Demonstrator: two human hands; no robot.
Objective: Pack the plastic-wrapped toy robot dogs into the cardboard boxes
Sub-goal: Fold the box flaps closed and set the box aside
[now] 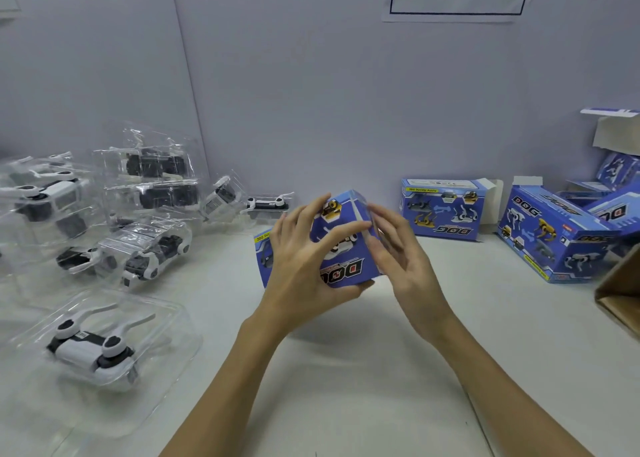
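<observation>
Both hands hold one blue box (346,248) above the desk (346,352). The left hand (298,269) grips its front, fingers curled round it. The right hand (398,248) touches its right side with straight fingers. Wrapped dogs (93,345) lie left of the box, more boxes (443,210) right of it.

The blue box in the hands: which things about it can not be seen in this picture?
- Blue box, head view: contents hidden by its own walls.
- Its near-left face: covered by the left hand.
- Its right end: motion-blurred behind the right hand, so flap state is unclear.
</observation>
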